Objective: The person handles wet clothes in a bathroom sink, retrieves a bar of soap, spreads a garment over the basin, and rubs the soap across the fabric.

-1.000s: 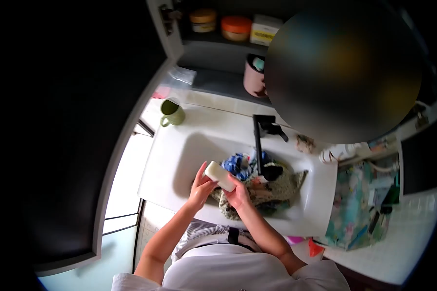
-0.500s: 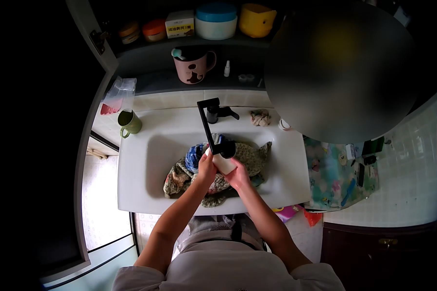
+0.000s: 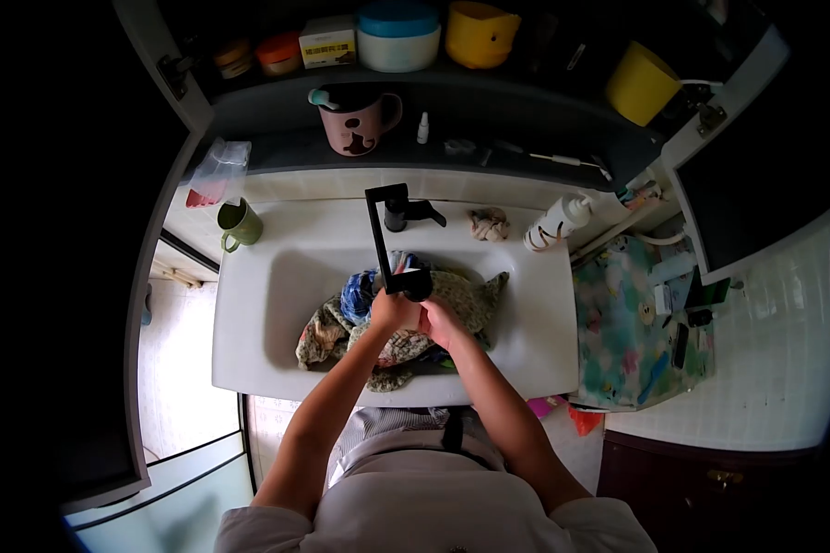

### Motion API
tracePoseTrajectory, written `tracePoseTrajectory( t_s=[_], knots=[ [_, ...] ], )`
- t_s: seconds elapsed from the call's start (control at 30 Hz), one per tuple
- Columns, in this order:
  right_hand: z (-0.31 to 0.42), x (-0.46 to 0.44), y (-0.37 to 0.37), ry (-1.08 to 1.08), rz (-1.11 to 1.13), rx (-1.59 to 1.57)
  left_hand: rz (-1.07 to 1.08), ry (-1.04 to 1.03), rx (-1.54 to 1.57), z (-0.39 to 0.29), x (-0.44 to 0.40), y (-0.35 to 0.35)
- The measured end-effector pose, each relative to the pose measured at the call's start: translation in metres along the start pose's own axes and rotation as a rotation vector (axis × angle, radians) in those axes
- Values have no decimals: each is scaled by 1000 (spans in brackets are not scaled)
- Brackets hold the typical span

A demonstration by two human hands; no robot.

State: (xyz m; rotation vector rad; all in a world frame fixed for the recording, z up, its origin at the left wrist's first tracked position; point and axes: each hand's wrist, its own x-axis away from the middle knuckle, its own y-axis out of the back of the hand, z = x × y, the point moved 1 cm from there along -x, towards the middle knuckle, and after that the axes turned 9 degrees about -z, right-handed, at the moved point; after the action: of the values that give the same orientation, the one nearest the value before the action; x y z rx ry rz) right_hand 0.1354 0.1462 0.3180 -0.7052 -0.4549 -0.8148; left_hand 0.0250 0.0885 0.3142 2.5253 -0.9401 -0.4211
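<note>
My left hand and right hand are together beneath the black faucet, over patterned cloths lying in the white sink. I cannot tell what they enclose.

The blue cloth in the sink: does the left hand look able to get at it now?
Probably yes: the left hand is close beside the blue cloth, whose left part lies uncovered by the black tap.

Fingers partly hidden behind faucet
</note>
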Motion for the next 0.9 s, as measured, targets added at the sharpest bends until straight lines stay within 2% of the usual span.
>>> tracePoseTrajectory(
  t_s=[0.1, 0.2, 0.23, 0.33, 0.37, 0.47, 0.5, 0.6, 0.63, 0.7, 0.73, 0.77, 0.83, 0.87, 0.9],
  knots=[
    [8, -1, -5, 31, 250, -275, 257, 109, -207, -23, 17, 28],
    [1, -14, -5, 59, 286, -337, 27, -260, -406, -12, 40, 29],
    [1, -13, -4, 4, 298, -380, 98, -252, -502, -15, 45, 38],
    [8, -13, -3, 19, 428, -458, -3, -105, -381, -31, 57, 71],
    [17, -9, 4, -15, 520, -491, -100, -102, -270, -14, 61, 72],
    [40, 11, -1, -36, 535, -614, 155, 108, -623, -17, 67, 86],
    [43, 16, -2, -22, 538, -600, 138, -18, -650, -21, 64, 88],
    [37, 9, 16, -30, 425, -456, 379, 28, -643, -37, 56, 85],
    [33, 6, 23, -34, 407, -434, 349, -120, -557, -35, 57, 83],
    [29, 1, 41, -39, 367, -392, 411, 2, -433, -44, 59, 74],
    [33, 6, 49, -16, 277, -313, 444, 62, -371, -54, 60, 69],
    [41, 16, 57, 7, 188, -234, 571, 425, -102, -94, 60, 74],
    [54, 33, 71, 81, -57, -53, 360, 178, 105, -65, 65, 40],
    [59, 42, 82, 139, -107, 15, 255, 55, 211, -58, 68, 24],
    [67, 52, 86, 206, -199, 68, 303, 427, 488, -80, 63, 22]
  ],
)
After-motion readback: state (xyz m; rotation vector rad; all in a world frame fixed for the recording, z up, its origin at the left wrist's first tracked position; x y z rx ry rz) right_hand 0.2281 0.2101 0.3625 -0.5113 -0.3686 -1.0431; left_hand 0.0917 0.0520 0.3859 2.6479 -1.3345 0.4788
